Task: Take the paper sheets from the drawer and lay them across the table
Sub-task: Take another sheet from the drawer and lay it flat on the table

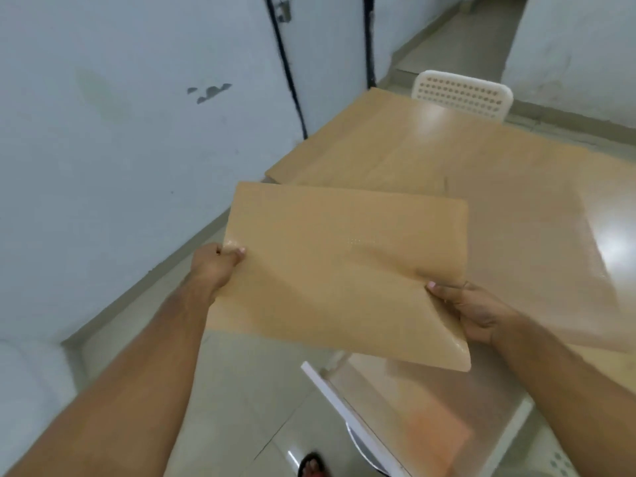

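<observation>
I hold a tan paper sheet (337, 270) in the air between both hands, in front of the wooden table (430, 153). My left hand (215, 268) pinches its left edge, thumb on top. My right hand (478, 313) pinches its lower right part, where the paper bends down. Below the sheet an open white drawer (330, 394) shows, with blurred pale and orange sheets (430, 418) lying in it. Another sheet, thin and see-through (537, 256), seems to lie on the table's near right part.
A white perforated chair (461, 92) stands at the table's far side. A pale wall (120, 132) runs along the left, with a black cable (289, 74) hanging down it. Tiled floor (241, 390) lies below. A foot in a sandal (313, 464) shows at the bottom.
</observation>
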